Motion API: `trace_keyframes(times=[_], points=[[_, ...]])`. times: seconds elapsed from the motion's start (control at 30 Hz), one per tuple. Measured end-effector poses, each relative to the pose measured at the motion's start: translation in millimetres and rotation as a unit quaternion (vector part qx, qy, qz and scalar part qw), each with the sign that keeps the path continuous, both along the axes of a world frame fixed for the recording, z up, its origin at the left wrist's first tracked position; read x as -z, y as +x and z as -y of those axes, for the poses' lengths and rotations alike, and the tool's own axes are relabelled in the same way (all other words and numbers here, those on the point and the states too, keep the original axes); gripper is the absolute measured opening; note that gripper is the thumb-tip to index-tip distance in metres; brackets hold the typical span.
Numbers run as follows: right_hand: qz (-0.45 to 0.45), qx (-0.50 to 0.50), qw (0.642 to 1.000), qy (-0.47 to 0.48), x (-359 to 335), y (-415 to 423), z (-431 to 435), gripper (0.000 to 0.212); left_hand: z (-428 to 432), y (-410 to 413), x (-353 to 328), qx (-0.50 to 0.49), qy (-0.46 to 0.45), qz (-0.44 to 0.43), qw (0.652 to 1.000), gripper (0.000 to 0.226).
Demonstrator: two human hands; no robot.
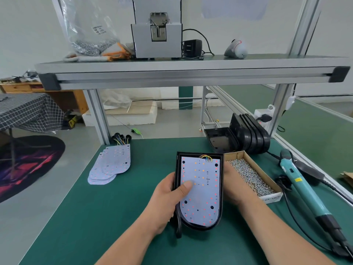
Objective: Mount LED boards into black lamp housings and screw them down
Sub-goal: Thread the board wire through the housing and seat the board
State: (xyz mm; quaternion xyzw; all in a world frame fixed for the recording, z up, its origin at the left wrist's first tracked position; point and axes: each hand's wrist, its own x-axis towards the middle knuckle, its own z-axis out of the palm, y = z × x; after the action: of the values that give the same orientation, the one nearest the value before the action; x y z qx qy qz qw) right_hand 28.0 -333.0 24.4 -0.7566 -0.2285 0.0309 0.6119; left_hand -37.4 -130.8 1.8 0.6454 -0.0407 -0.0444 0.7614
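A black lamp housing [221, 190] is tilted up above the green table, with a white LED board [202, 180] lying inside it and coloured wires at its top edge. My left hand [168, 201] grips the housing's left side, thumb pressing on the board. My right hand [235, 186] holds the housing's right side, its fingers hidden behind the housing. A stack of loose LED boards [110, 165] lies at the left. Empty black housings [246, 134] stand stacked at the back right.
A cardboard box of screws [252, 176] sits just right of the housing. A teal electric screwdriver [303, 190] with its cable lies at the right edge. An aluminium shelf [191, 73] overhead carries a screw feeder [157, 29] and bags.
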Motion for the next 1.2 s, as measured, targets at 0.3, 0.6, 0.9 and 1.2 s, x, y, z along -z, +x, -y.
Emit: trace_keyframes(times=[0.3, 0.6, 0.9, 1.2], points=[[0.079, 0.065, 0.984, -0.149, 8.6, 12.2, -10.8, 0.05, -1.8, 1.7, 4.9, -0.05, -0.009, -0.001, 0.999, 0.039], [0.028, 0.079, 0.995, -0.061, 6.2, 7.4, -7.1, 0.043, 0.2, 2.0, 3.8, -0.086, 0.01, -0.002, 0.996, 0.043], [0.055, 0.125, 0.991, 0.008, -4.7, -0.3, -10.4, 0.045, -4.0, 4.0, -1.9, -0.129, 0.043, 0.013, 0.991, 0.027], [0.059, 0.144, 0.988, 0.014, -6.4, -3.0, -18.4, 0.025, -0.5, 2.0, -5.8, -0.135, 0.043, 0.016, 0.99, 0.04]])
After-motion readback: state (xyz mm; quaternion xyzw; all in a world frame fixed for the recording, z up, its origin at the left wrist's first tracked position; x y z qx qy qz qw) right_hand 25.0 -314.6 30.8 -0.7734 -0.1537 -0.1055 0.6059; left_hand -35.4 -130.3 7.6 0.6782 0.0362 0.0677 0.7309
